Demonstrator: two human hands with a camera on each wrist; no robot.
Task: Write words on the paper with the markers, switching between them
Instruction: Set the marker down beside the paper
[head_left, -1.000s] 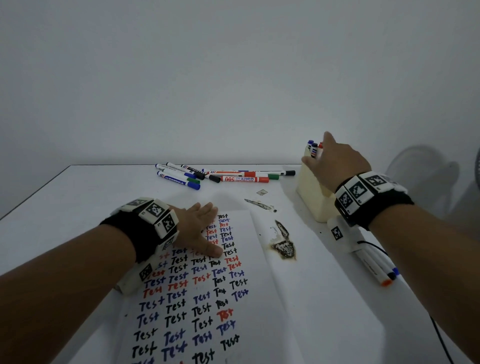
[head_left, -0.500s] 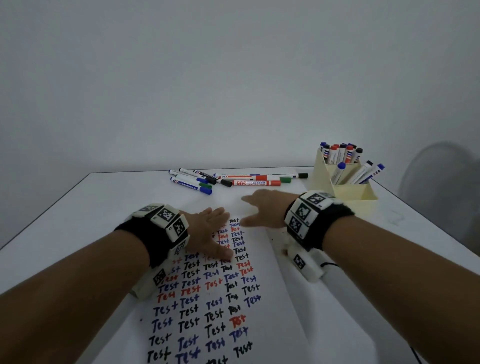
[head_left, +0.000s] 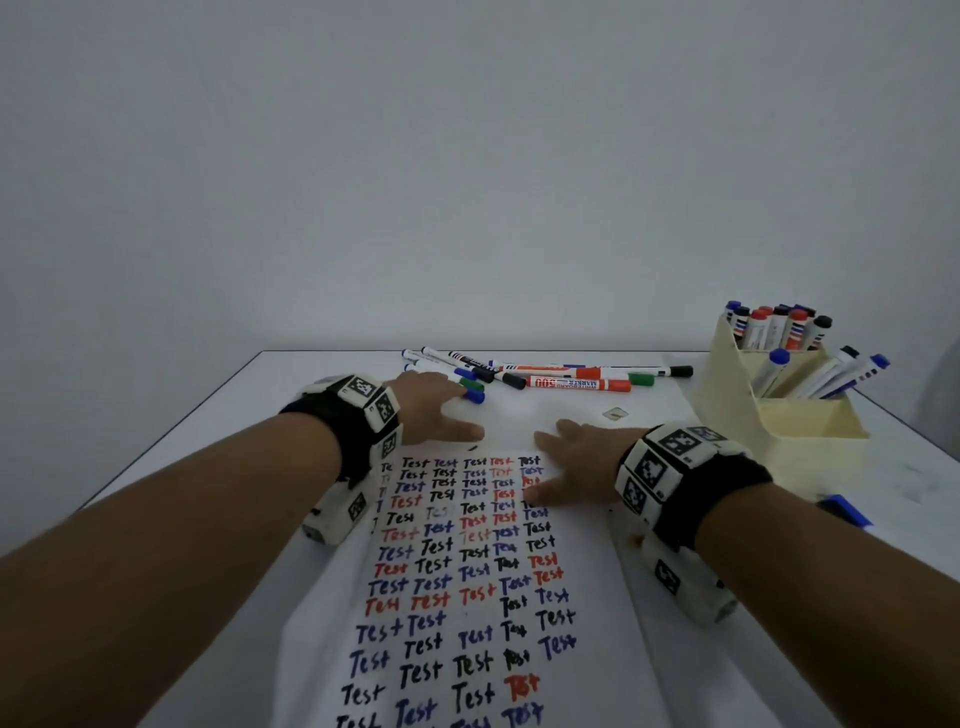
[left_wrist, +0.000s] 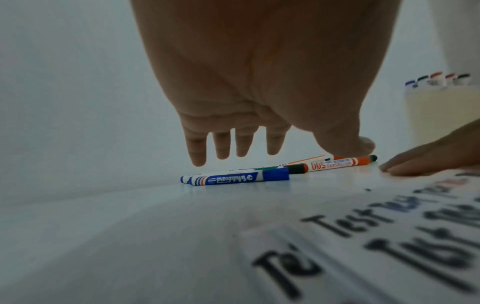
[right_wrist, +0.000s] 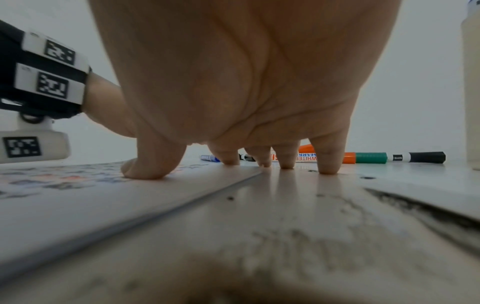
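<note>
A white paper (head_left: 597, 649) covered in rows of "Test" in black, blue and red lies in front of me. My right hand (head_left: 571, 460) rests flat on its top right corner, fingertips (right_wrist: 328, 167) down on the surface, holding nothing. My left hand (head_left: 441, 410) hovers past the paper's top edge with straight, spread fingers (left_wrist: 196, 156). It is just above a blue marker (left_wrist: 233, 178) at the near end of the loose markers (head_left: 576, 383). Neither hand holds a marker.
A cream holder (head_left: 810, 431) full of upright markers stands at the back right. One blue marker (head_left: 844, 512) lies near the table's right edge. A small scrap (head_left: 615, 413) sits beyond the right hand. The white table (head_left: 208, 467) ends at a grey wall.
My right hand left the holder and came down on the paper's top right corner. My left hand lifted off the paper and moved forward over the loose markers.
</note>
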